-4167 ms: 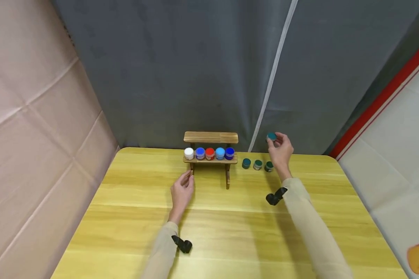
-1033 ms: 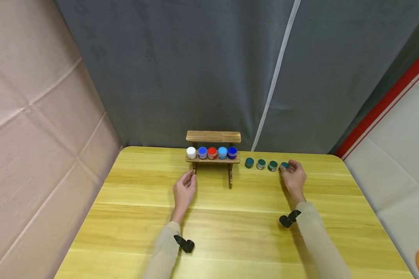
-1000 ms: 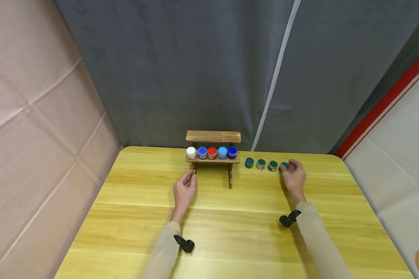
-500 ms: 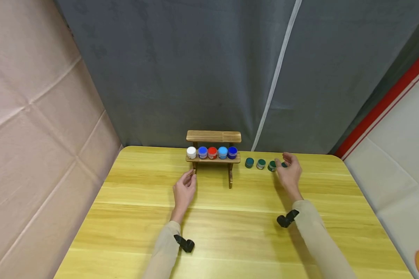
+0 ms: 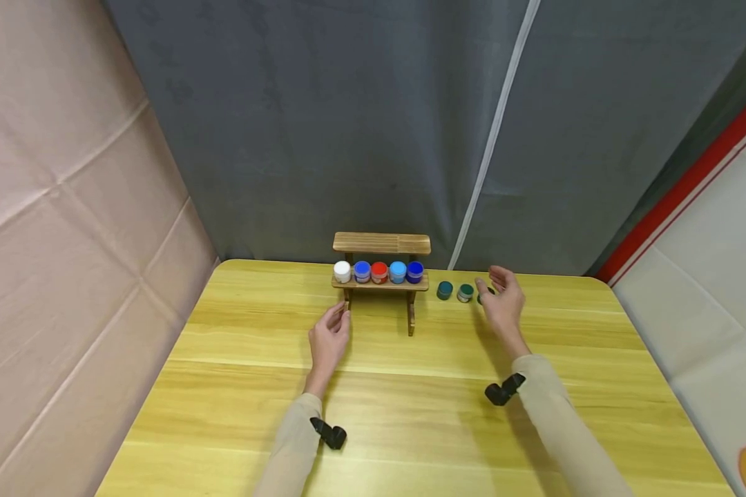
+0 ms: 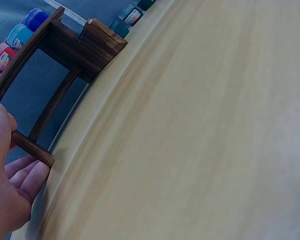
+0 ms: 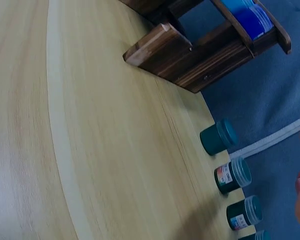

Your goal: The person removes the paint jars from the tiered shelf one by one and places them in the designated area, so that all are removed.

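Note:
A small two-tier wooden rack (image 5: 381, 242) stands at the back edge of the table. My left hand (image 5: 328, 339) grips its left leg; in the left wrist view, thumb and fingers lie on either side of the leg (image 6: 34, 148). Several paint jars line the lower tier: white (image 5: 342, 272), violet-blue (image 5: 362, 271), red (image 5: 379, 273), light blue (image 5: 398, 272) and dark blue (image 5: 414, 272). My right hand (image 5: 503, 304), thumb and fingers apart and holding nothing, hovers over a row of dark green paint jars (image 5: 465, 293) right of the rack. It hides the row's right end in the head view.
The rack's upper tier is bare. A teal-lidded jar (image 7: 218, 137) stands nearest the rack, and the row runs along the back edge of the wooden table (image 5: 385, 414). Behind hangs a grey curtain (image 5: 317, 138); pale fabric walls (image 5: 68, 276) flank the sides.
My right hand set the teal-lidded jar down at the right end of the row, let go, and moved left above the jars. The left hand stays on the rack leg.

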A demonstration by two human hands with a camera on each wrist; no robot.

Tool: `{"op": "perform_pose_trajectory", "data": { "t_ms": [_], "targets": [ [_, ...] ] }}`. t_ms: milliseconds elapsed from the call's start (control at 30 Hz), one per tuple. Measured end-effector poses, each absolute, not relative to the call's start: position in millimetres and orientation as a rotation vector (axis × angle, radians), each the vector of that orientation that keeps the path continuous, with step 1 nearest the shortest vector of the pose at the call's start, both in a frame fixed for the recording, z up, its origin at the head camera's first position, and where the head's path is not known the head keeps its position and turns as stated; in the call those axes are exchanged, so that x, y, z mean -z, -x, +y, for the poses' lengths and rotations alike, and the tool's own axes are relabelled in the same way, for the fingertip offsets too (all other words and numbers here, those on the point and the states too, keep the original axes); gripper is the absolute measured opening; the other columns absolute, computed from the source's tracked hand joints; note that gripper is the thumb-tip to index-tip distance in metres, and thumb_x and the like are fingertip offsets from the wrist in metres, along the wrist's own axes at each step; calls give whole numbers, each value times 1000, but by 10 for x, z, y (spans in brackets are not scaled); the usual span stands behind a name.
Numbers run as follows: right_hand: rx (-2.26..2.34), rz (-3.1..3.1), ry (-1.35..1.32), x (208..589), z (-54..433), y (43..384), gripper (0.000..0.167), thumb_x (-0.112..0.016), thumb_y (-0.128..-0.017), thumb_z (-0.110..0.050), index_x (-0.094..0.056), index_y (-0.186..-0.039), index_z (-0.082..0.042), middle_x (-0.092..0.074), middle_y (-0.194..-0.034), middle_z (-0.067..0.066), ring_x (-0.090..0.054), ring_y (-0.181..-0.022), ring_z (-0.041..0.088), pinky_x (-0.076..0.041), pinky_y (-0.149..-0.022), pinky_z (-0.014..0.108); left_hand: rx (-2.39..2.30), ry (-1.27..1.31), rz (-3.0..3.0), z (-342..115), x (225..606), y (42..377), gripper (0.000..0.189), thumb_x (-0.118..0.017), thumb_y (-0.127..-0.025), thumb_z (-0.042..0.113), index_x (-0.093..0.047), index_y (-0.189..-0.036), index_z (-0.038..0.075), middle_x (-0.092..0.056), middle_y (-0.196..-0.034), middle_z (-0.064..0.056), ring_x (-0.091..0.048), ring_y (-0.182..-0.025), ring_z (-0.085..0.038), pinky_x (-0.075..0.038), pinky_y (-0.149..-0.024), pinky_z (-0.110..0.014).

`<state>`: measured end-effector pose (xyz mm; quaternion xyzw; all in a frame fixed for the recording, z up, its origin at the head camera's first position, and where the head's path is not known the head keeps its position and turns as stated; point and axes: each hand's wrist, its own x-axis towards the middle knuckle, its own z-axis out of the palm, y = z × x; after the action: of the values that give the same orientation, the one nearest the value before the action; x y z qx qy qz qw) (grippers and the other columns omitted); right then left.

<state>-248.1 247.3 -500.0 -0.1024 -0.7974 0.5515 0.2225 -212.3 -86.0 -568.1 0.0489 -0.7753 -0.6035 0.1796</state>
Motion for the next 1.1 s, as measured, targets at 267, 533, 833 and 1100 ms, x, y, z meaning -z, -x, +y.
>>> {"op": "perform_pose_trajectory", "data": {
  "t_ms": [267, 533, 833, 1100],
  "targets": [
    [-1577, -2215, 209, 4921, 2283, 2469, 45, -72, -100, -7, -57, -140, 7, -62, -142, 27, -60, -134, 40, -52, -120, 47, 1717, -131, -2182, -853, 5664, 2113, 30, -72, -100, 10, -74, -129, 5, -76, -121, -24, -77, -110, -40, -67, -91, -34],
    [-1614, -2230, 133, 4829, 2098, 2442, 45, -73, -99, -8, -57, -139, 6, -62, -141, 26, -60, -134, 39, -52, -120, 46, 1724, -141, -2189, -846, 5648, 2100, 30, -71, -100, 12, -74, -129, 6, -76, -123, -23, -76, -111, -40, -67, -91, -35],
    [-1692, -2215, 30, 4758, 1916, 2399, 46, -72, -99, -7, -56, -140, 8, -61, -143, 29, -59, -134, 40, -52, -121, 48, 1749, -140, -2173, -851, 5650, 2108, 30, -71, -100, 9, -74, -129, 5, -76, -122, -25, -76, -112, -40, -67, -92, -34],
    [-1719, -2246, 1, 4699, 1751, 2404, 46, -74, -98, -4, -58, -140, 7, -62, -143, 27, -61, -134, 39, -53, -120, 47, 1758, -155, -2178, -858, 5654, 2112, 31, -71, -100, 8, -74, -130, 6, -75, -123, -25, -76, -112, -41, -67, -92, -33]
  ]
}}
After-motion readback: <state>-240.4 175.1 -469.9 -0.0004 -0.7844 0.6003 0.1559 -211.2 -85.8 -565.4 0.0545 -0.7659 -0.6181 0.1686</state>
